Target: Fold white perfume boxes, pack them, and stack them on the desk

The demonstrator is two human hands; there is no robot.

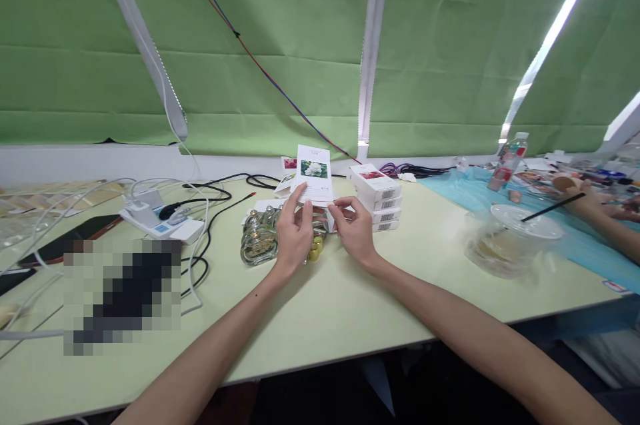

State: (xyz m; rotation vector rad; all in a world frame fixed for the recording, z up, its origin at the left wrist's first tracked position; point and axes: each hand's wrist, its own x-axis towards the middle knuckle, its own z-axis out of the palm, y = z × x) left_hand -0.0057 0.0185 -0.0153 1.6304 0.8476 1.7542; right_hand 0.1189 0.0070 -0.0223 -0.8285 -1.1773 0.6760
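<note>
Holding a white flower-printed box [314, 175] upright, the left hand [294, 232] and right hand [356, 228] close their fingers around its lower edge above the bench [350, 305], beside stacked boxes [380, 198].

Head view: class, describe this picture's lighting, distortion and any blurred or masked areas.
Head view: bright strips of daylight glare between the green blinds at upper right; straight blind rails lean and bow from the wide lens; a pixelated block masks part of the table at left; the white box in the left hand and right hand looks sharp.
</note>
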